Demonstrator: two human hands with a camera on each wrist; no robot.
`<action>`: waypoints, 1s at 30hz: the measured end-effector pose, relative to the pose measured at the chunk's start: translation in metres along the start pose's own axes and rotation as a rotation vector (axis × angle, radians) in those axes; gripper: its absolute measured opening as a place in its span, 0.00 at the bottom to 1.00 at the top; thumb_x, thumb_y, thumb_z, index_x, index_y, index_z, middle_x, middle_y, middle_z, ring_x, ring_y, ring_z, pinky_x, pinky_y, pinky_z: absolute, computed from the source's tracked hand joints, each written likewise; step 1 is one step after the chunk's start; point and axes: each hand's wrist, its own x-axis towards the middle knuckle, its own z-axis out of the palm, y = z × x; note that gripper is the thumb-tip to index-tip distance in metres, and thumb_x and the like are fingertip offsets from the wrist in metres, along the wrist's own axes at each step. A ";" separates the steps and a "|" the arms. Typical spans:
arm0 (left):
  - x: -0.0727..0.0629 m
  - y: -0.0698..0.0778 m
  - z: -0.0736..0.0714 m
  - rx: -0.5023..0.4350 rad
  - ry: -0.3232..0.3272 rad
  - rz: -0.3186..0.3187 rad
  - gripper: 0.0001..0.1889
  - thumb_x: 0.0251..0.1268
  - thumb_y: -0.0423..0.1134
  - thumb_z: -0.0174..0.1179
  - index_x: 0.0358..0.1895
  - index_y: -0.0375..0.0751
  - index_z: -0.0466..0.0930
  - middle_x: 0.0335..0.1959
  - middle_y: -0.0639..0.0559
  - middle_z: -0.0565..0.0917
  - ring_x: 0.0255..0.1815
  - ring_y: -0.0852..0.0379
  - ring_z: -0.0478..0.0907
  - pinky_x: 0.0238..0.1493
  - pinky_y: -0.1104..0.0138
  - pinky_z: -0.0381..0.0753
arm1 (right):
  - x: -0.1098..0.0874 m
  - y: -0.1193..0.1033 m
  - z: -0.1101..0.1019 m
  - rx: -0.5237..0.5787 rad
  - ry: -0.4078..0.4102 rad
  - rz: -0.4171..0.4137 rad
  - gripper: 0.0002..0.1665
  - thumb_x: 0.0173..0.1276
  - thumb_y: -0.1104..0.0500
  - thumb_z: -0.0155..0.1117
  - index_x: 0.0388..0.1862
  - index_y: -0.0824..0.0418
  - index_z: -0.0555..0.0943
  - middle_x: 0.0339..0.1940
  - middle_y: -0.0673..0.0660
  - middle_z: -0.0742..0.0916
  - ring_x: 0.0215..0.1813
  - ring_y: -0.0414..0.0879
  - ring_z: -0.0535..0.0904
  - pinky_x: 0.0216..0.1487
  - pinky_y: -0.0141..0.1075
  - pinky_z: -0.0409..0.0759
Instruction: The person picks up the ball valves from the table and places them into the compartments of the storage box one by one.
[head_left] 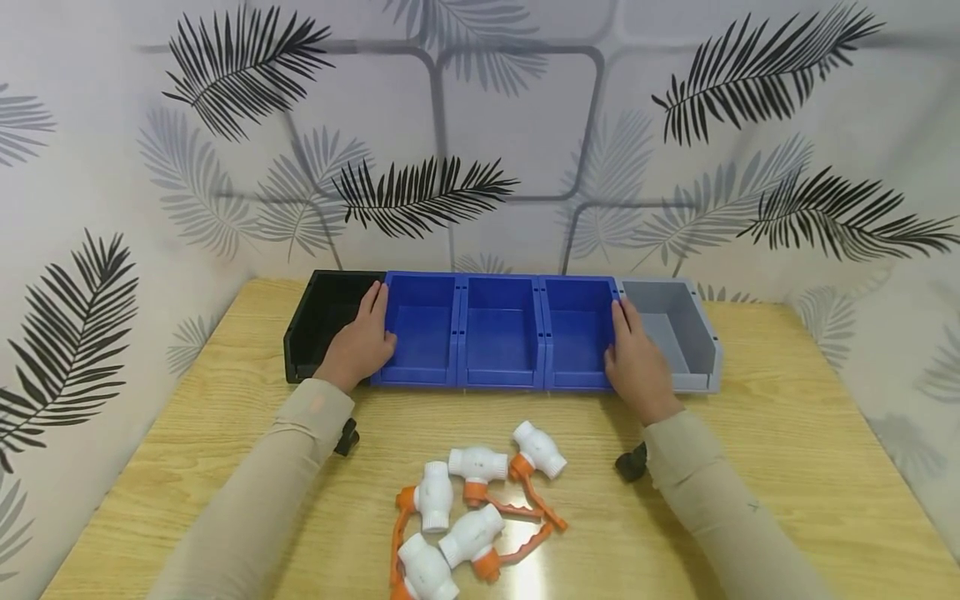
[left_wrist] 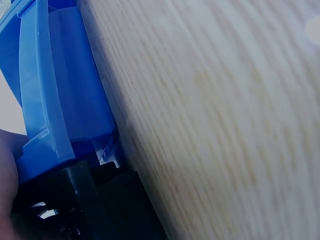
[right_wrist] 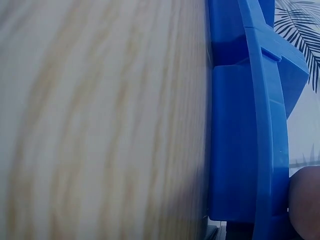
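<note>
A row of bins stands at the back of the table: a black bin [head_left: 330, 312], three blue bins [head_left: 423, 333] and a grey bin [head_left: 675, 333]. My left hand [head_left: 360, 342] lies over the wall between the black bin and the leftmost blue one, two fingers straight along it, thumb on the blue side. On the wall between the rightmost blue bin and the grey one rests my right hand [head_left: 637, 362], again with two straight fingers. Its other fingers are hidden. In the wrist views, blue bin fronts [left_wrist: 82, 80] [right_wrist: 235, 145] rise from the tabletop.
Several white ball valves [head_left: 478, 464] with orange handles lie in a loose group on the wooden table [head_left: 787, 467], between my forearms. Dark objects [head_left: 632, 462] show beside both sleeves. A wall with leaf patterns [head_left: 517, 158] closes off the back.
</note>
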 end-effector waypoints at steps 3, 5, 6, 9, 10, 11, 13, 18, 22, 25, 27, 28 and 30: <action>0.000 0.000 0.000 -0.005 0.010 0.006 0.41 0.63 0.37 0.48 0.74 0.43 0.33 0.75 0.49 0.36 0.10 0.54 0.66 0.12 0.64 0.66 | 0.000 -0.001 -0.001 -0.007 0.007 0.002 0.40 0.60 0.68 0.58 0.71 0.69 0.55 0.71 0.66 0.60 0.28 0.59 0.77 0.22 0.47 0.72; 0.000 0.001 0.000 -0.010 0.014 0.009 0.41 0.63 0.36 0.48 0.74 0.43 0.33 0.75 0.49 0.36 0.09 0.55 0.66 0.12 0.64 0.65 | -0.001 -0.001 -0.001 -0.010 0.012 0.001 0.40 0.60 0.68 0.58 0.71 0.70 0.55 0.70 0.66 0.61 0.27 0.59 0.76 0.23 0.47 0.72; 0.000 0.001 0.001 -0.012 0.015 0.010 0.41 0.63 0.36 0.47 0.74 0.43 0.33 0.75 0.49 0.36 0.09 0.55 0.65 0.12 0.64 0.65 | -0.001 -0.001 -0.001 -0.011 0.014 0.001 0.40 0.60 0.68 0.58 0.71 0.70 0.55 0.70 0.66 0.61 0.26 0.59 0.76 0.23 0.47 0.72; -0.001 0.001 0.001 -0.014 0.018 0.016 0.41 0.63 0.36 0.47 0.74 0.43 0.32 0.75 0.49 0.36 0.08 0.55 0.65 0.12 0.65 0.65 | -0.001 -0.001 -0.001 -0.010 0.015 0.001 0.40 0.60 0.68 0.58 0.71 0.69 0.55 0.71 0.66 0.61 0.27 0.58 0.77 0.24 0.47 0.73; -0.001 0.000 0.001 -0.013 0.019 0.017 0.41 0.63 0.36 0.47 0.74 0.43 0.32 0.75 0.49 0.37 0.08 0.55 0.65 0.12 0.65 0.64 | -0.001 -0.001 -0.001 -0.010 0.018 -0.001 0.40 0.60 0.68 0.58 0.71 0.69 0.55 0.71 0.66 0.61 0.26 0.58 0.76 0.23 0.47 0.73; -0.002 0.001 0.000 -0.013 0.019 0.019 0.41 0.63 0.36 0.47 0.74 0.43 0.32 0.75 0.48 0.37 0.08 0.55 0.65 0.11 0.65 0.64 | -0.001 0.000 0.000 -0.008 0.023 -0.004 0.40 0.60 0.68 0.58 0.71 0.69 0.55 0.70 0.66 0.61 0.26 0.58 0.76 0.23 0.47 0.72; -0.002 0.001 0.000 -0.015 0.023 0.019 0.40 0.63 0.36 0.47 0.74 0.42 0.33 0.75 0.48 0.37 0.08 0.55 0.65 0.12 0.64 0.64 | -0.001 0.000 0.000 -0.007 0.034 -0.013 0.40 0.60 0.68 0.58 0.70 0.70 0.56 0.70 0.66 0.62 0.25 0.57 0.76 0.22 0.46 0.72; -0.004 0.002 -0.001 -0.020 0.027 0.013 0.40 0.63 0.35 0.47 0.74 0.42 0.34 0.75 0.48 0.38 0.09 0.54 0.65 0.12 0.64 0.65 | -0.001 0.000 0.000 -0.001 0.045 -0.022 0.40 0.59 0.68 0.59 0.70 0.70 0.56 0.70 0.67 0.62 0.27 0.59 0.77 0.22 0.47 0.72; -0.006 0.004 -0.002 -0.020 0.022 0.012 0.40 0.63 0.35 0.48 0.74 0.41 0.34 0.75 0.47 0.38 0.09 0.55 0.65 0.12 0.64 0.65 | -0.001 0.000 0.000 0.001 0.035 -0.014 0.41 0.60 0.68 0.59 0.71 0.69 0.56 0.70 0.66 0.62 0.31 0.61 0.78 0.24 0.49 0.73; -0.006 0.005 -0.003 -0.021 0.013 0.010 0.40 0.63 0.35 0.48 0.74 0.41 0.34 0.75 0.47 0.38 0.09 0.55 0.65 0.12 0.64 0.65 | -0.001 0.000 0.000 0.001 0.031 -0.008 0.41 0.60 0.67 0.59 0.71 0.69 0.56 0.70 0.66 0.61 0.31 0.61 0.78 0.25 0.49 0.74; -0.006 0.005 -0.004 -0.022 0.007 0.009 0.40 0.63 0.35 0.47 0.74 0.41 0.33 0.75 0.47 0.37 0.09 0.55 0.65 0.12 0.64 0.65 | -0.001 -0.001 0.000 0.000 0.032 -0.006 0.40 0.60 0.67 0.59 0.71 0.69 0.56 0.70 0.66 0.62 0.30 0.61 0.78 0.25 0.49 0.73; -0.006 0.005 -0.003 -0.022 0.006 0.007 0.40 0.63 0.35 0.47 0.74 0.41 0.33 0.75 0.47 0.37 0.09 0.55 0.65 0.12 0.64 0.65 | -0.001 -0.001 0.000 0.000 0.034 -0.005 0.40 0.60 0.67 0.59 0.71 0.69 0.56 0.70 0.66 0.62 0.29 0.61 0.78 0.24 0.49 0.73; -0.005 0.004 -0.003 -0.017 0.007 0.005 0.40 0.63 0.35 0.47 0.74 0.41 0.33 0.75 0.48 0.37 0.09 0.55 0.65 0.12 0.65 0.65 | -0.001 -0.001 0.000 0.000 0.037 -0.006 0.40 0.60 0.67 0.59 0.70 0.69 0.56 0.70 0.65 0.62 0.29 0.60 0.77 0.23 0.48 0.73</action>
